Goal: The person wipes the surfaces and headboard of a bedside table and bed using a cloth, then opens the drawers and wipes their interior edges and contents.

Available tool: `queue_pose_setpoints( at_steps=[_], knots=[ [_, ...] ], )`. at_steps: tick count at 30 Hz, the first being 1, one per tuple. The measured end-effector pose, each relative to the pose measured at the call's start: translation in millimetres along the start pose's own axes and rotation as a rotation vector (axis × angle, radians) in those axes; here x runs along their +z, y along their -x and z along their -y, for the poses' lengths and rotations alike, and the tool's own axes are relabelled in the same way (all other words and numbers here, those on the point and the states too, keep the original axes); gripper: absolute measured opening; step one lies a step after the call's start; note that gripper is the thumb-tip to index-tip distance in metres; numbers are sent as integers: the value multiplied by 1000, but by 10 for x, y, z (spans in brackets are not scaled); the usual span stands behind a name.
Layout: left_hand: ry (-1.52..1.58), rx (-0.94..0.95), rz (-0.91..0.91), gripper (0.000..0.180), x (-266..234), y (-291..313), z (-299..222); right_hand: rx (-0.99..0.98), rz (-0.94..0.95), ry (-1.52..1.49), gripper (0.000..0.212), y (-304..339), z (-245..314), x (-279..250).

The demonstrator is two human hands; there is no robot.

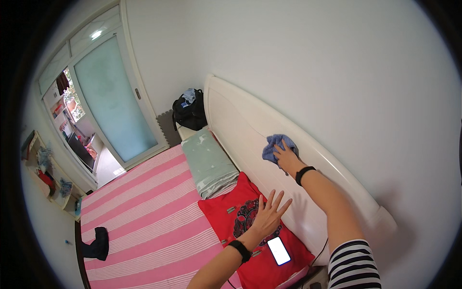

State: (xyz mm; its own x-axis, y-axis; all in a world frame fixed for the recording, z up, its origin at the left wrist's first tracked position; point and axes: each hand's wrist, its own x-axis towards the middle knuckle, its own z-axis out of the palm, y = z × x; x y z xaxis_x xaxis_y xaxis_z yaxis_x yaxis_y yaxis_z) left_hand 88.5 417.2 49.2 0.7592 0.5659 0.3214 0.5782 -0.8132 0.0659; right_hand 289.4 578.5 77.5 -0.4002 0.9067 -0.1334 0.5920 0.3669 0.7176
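The right hand (pixel 288 160) is holding a crumpled blue fabric cloth (pixel 271 142) against the smooth white bed headboard (pixel 240 118), its fingers closing over the bunched folds. The left hand (pixel 268 221), bare and spreading its fingers apart, is hanging over a red patterned cushion (pixel 219 208), near a bright-screened phone (pixel 279 251). Judging by its creasing, the cloth is probably behaving as light, soft, limp and unbreakable; its thick bunched middle is offering the surest hold, the loose edges less.
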Motion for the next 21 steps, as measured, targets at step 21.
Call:
queue_pose_setpoints(
  at_steps=[21],
  knots=[
    [169, 371, -70, 75, -12, 413, -1415, 115, 141, -214, 24, 3895, 1143, -105]
  ],
)
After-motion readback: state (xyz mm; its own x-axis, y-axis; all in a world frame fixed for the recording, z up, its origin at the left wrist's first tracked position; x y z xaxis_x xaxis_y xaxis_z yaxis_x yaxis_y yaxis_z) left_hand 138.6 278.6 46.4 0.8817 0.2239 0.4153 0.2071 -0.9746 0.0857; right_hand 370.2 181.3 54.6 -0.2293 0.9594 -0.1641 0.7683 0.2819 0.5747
